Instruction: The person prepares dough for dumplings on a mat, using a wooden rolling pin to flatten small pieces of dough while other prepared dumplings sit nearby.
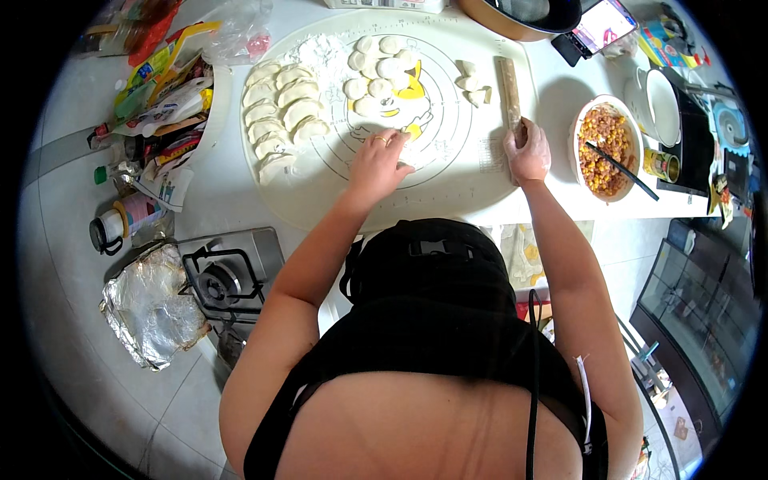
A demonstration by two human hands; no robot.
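Observation:
My right hand (528, 150) grips the near end of a wooden rolling pin (510, 90), which lies along the right side of a pastry mat (276, 195) dusted with flour. Palm down, my left hand (381, 165) rests on the near middle of the mat; whether dough is under its fingers is hidden. Two rows of folded dumplings (300, 111) lie to its left. Beyond it sit several small dough rounds (380, 89) next to a heap of flour (321, 54). A few cut dough pieces (470, 83) lie left of the pin.
Right of the mat stands a bowl (576, 138) of corn-and-meat filling (603, 144) with a dark utensil (627, 171) in it. Behind are a white pot (657, 108), an open can (661, 165), a propped phone (603, 24) and a pan (522, 27). Packets (180, 114) and a gas hob (225, 282) are left.

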